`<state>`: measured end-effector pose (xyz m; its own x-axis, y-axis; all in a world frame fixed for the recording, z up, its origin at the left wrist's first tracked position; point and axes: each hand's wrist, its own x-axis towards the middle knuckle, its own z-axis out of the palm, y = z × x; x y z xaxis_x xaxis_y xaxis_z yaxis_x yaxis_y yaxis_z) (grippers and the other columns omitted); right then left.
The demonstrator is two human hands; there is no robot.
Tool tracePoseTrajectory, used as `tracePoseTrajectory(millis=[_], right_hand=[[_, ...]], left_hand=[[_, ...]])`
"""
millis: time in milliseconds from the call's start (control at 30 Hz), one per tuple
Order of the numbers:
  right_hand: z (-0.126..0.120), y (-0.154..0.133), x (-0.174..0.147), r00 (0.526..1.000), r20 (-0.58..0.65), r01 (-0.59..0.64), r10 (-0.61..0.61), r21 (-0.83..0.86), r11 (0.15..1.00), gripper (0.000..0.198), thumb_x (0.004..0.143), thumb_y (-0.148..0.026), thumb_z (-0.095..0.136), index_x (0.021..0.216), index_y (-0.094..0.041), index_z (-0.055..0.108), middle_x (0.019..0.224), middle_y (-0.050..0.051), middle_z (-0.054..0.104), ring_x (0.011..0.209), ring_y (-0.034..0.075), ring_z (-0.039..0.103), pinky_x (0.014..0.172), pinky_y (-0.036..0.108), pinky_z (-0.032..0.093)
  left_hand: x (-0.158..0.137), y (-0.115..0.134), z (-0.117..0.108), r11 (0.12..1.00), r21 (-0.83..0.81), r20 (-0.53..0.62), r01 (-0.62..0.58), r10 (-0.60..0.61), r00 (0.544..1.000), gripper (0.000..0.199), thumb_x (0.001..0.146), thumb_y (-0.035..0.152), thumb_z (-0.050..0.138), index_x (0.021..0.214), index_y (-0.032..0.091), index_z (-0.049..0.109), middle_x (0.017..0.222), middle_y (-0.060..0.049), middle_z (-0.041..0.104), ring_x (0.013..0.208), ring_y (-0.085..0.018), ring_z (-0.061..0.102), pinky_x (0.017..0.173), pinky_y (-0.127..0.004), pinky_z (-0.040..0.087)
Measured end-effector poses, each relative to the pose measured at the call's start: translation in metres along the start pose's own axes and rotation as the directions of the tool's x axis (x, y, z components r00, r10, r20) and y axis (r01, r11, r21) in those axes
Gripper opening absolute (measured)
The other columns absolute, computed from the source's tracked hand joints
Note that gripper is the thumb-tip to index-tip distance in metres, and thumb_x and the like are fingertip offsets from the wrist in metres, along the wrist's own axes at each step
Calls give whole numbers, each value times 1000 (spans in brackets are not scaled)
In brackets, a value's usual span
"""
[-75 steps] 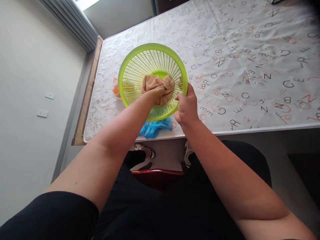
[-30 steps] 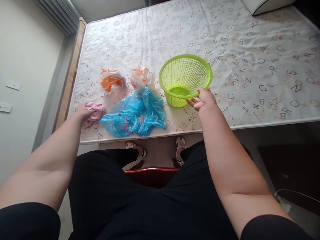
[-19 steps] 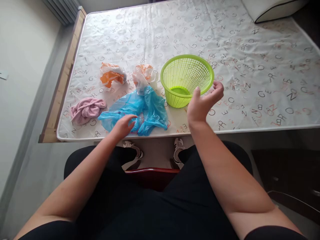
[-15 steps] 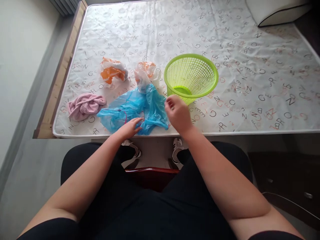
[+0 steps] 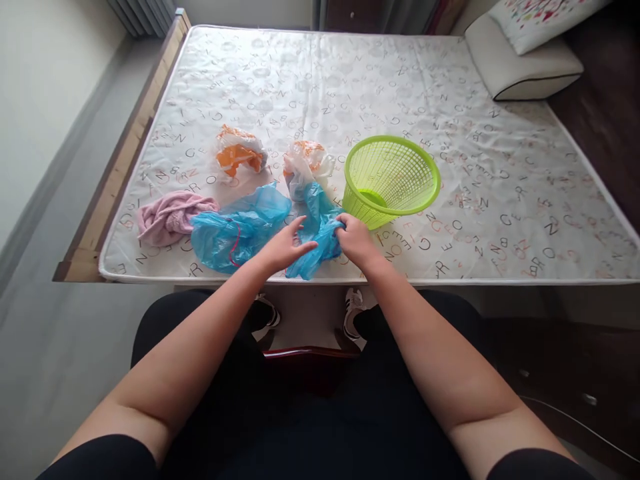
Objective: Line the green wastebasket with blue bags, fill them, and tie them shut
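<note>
My right hand is closed on the gathered edge of a blue plastic bag, in front of the green basket. Just left of it my left hand is open, thumb and fingers spread beside that bag; whether it touches the plastic I cannot tell. Another crumpled blue plastic bag, with a pink-red strip on it, lies to the left of my left hand. Behind the blue plastic sit two crumpled white-and-orange plastic bags, one on the left and one on the right.
A green mesh wastebasket stands on the letter-printed mattress, right of the bags. A pink towel lies at the left, partly under blue plastic. A cream cushion and a patterned pillow are at the far right.
My right hand has taken hold of blue plastic and bunched it up. My left hand has moved slightly right and forward, its fingers spreading. The camera view has tilted up.
</note>
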<state>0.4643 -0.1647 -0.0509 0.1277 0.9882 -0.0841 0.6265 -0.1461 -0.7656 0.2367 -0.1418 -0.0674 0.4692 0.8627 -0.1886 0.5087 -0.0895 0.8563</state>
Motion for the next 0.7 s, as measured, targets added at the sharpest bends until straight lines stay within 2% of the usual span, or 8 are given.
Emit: tracePoseTrajectory(millis=[100, 167, 267, 367, 433, 533, 600, 700], right_hand=[[-7, -17, -1, 998, -61, 31, -26, 81, 996, 13, 92, -27, 54, 91, -21, 66, 90, 4, 73, 83, 21, 62, 84, 35, 48], [-12, -25, -1, 994, -90, 75, -68, 71, 995, 15, 91, -26, 54, 96, -21, 68, 95, 6, 75, 87, 23, 64, 87, 36, 49], [-22, -31, -2, 984, -121, 125, -128, -28, 992, 19, 90, -20, 56, 102, -20, 70, 101, 9, 74, 92, 24, 65, 91, 39, 49], [-28, -27, -12, 985, -98, 129, -141, -117, 985, 29, 86, -18, 66, 114, -19, 72, 102, 8, 69, 92, 23, 61, 95, 39, 50], [-29, -19, -22, 994, -62, 81, -87, -84, 993, 34, 84, -16, 70, 118, -20, 72, 104, 6, 66, 93, 21, 59, 99, 39, 50], [-22, -8, -34, 989, -76, -120, 127, 100, 988, 13, 83, -12, 70, 93, -21, 68, 102, 4, 64, 99, 20, 62, 104, 36, 48], [-14, -4, -38, 973, -93, -191, 209, 172, 966, 6, 90, -16, 60, 87, -21, 60, 94, 4, 64, 91, 19, 67, 93, 34, 53], [0, -3, -42, 953, -101, -246, 284, 287, 926, 8, 101, -25, 43, 99, -23, 51, 99, 4, 69, 79, 16, 72, 77, 29, 56]], left_hand=[[5, 15, 14, 998, -65, -24, -7, 5, 1000, 102, 83, 37, 93, 169, 22, 41, 148, -19, 66, 133, -36, 67, 114, -46, 53], [14, 16, 9, 998, 41, -42, 53, -51, 998, 79, 86, 21, 86, 158, 19, 55, 137, -18, 72, 129, -35, 69, 113, -45, 53], [30, 9, -17, 976, 128, -154, 178, -158, 975, 44, 87, 6, 71, 129, 18, 74, 130, -15, 76, 130, -35, 68, 118, -44, 48], [37, 1, -47, 961, 13, -294, 275, -259, 920, 48, 82, -1, 63, 125, 16, 75, 125, -16, 78, 128, -36, 69, 119, -46, 47], [33, -1, -60, 957, -63, -344, 283, -287, 894, 48, 77, -3, 61, 119, 15, 75, 122, -17, 78, 125, -36, 70, 117, -47, 48], [18, -2, -69, 943, -204, -414, 263, -327, 849, 43, 70, -3, 63, 106, 18, 74, 121, -15, 78, 128, -36, 68, 119, -44, 46], [5, -3, -70, 913, -325, -437, 247, -377, 817, 38, 66, -2, 65, 97, 19, 71, 114, -13, 78, 129, -37, 67, 119, -42, 45], [-15, -2, -63, 799, -557, -377, 227, -487, 788, 24, 67, 2, 70, 83, 19, 65, 87, -10, 74, 112, -35, 72, 104, -39, 54]])
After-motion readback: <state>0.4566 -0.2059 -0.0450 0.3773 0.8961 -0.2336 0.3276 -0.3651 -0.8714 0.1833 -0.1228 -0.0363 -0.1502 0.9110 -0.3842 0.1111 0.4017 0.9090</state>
